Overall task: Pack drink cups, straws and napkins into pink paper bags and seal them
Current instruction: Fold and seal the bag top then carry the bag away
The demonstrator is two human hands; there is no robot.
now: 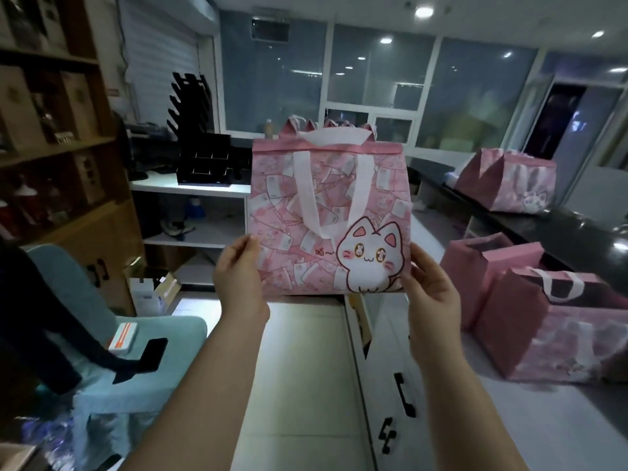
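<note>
Gripping the bag [326, 212] at both lower corners: with the left hand [238, 266], thumb pressed on the printed front and fingers tucked behind; with the right hand [431, 290], clamped likewise on the other edge. Held upright in mid-air on outstretched arms, with the cat print toward the camera, the top folded flat and the handle [307, 198] hanging loose down the front. Probably light, limp-walled and a little slick, so likely to sag or crease if squeezed mid-panel. Better taken at the corners as now, or under the base if loaded; cannot tell what is inside. Below, bare floor [306, 368] between the chair [136, 351] on the left and the cabinet [401, 396] on the right, so room to lower or swing. To the right, open bags [560, 334] standing close by, easy to knock with an elbow. Further off, a far bag [506, 185] on the dark counter [577, 232], more bag tops [299, 124] just behind the held one, and a black rack [204, 158] on a white shelf [190, 190].
</note>
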